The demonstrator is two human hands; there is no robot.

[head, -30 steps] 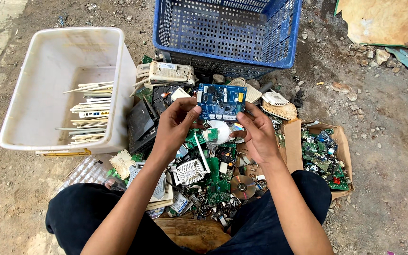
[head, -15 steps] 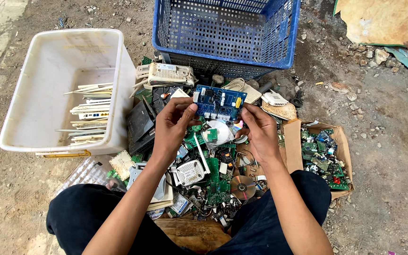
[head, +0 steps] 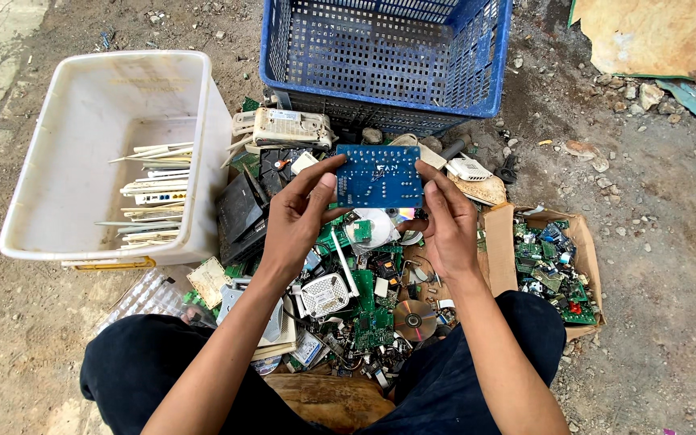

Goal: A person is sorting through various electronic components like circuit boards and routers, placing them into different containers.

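Both hands hold one blue circuit board (head: 379,176) up between them, above a heap of electronic scrap (head: 348,290). Left hand (head: 296,217) grips the board's left edge, with the thumb on the near face and the fingers curled behind. Right hand (head: 445,221) pinches the right edge in the same way, fingers wrapped around the side. The board sits level and flat toward the camera, well clear of the heap below.

Beside the left hand stands a white plastic tub (head: 50,234) with a few pale flat parts stacked at its bottom. Beyond the board stands a blue plastic crate (head: 493,72) with perforated walls. Near the right hand lies an open cardboard box (head: 586,250) filled with small green boards. A shiny disc (head: 414,320) lies in the heap between the person's knees.
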